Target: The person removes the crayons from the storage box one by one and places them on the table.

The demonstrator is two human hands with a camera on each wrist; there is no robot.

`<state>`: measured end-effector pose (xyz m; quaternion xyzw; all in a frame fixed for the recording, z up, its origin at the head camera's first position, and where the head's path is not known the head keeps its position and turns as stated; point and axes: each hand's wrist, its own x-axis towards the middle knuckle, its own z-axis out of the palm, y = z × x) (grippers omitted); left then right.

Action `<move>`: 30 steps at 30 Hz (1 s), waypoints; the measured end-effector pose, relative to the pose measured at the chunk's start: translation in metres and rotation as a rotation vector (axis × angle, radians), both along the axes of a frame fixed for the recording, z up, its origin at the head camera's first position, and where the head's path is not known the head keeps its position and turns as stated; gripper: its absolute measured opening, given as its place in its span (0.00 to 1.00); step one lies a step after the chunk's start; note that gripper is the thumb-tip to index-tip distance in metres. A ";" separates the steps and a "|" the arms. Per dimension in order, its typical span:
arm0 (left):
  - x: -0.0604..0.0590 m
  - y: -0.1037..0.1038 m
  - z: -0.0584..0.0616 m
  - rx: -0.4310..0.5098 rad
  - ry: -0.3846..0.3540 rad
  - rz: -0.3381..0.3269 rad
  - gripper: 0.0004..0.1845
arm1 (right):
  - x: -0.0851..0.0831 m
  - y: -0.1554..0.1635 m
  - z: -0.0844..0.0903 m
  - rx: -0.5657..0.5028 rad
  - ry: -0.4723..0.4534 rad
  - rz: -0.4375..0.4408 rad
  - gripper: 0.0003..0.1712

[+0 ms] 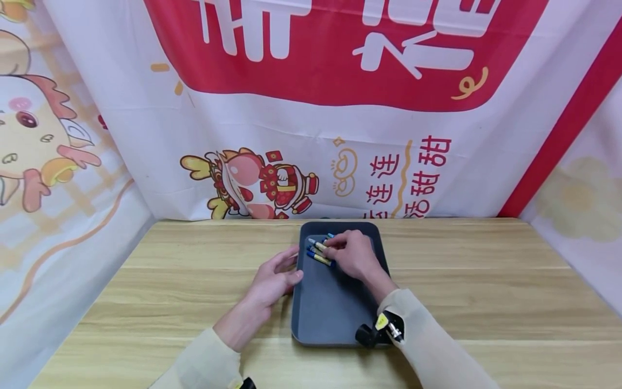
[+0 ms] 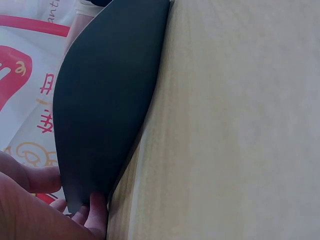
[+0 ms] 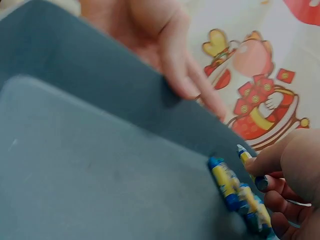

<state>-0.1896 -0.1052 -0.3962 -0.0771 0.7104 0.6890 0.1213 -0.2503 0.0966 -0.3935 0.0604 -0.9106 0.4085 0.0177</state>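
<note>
Right hand (image 1: 353,255) fingers curled onto crayons (image 1: 318,251) in the tray (image 1: 330,308); grip unclear. Left hand (image 1: 274,280) relaxed, fingertips against the tray's edge beside them.

The right hand (image 1: 353,255) covers the near ends of the crayons (image 1: 319,252), so their count is unclear. In the right wrist view they blur, the lower edge cropping them.

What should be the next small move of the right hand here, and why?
Probably curl the fingers to gather the crayons: the right hand already rests on them in the tray, while the left hand steadies the tray's edge.
</note>
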 end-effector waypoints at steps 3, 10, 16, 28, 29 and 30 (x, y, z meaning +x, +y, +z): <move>0.000 0.000 0.000 -0.003 0.001 0.001 0.32 | 0.002 0.004 0.004 -0.015 0.016 -0.005 0.08; 0.001 0.002 0.000 -0.008 0.005 0.003 0.33 | 0.005 0.012 0.011 -0.069 0.041 -0.043 0.08; 0.000 0.002 0.000 -0.006 0.000 0.012 0.33 | 0.006 0.015 0.016 -0.108 0.049 -0.041 0.08; 0.000 0.002 0.000 0.006 0.009 0.005 0.33 | 0.003 0.042 0.030 -0.127 0.040 -0.074 0.12; 0.001 0.002 0.000 0.005 0.009 0.007 0.33 | 0.003 0.047 0.030 -0.137 0.033 -0.086 0.12; 0.001 0.002 0.000 0.005 0.010 0.008 0.33 | 0.002 0.050 0.031 -0.146 0.026 -0.099 0.12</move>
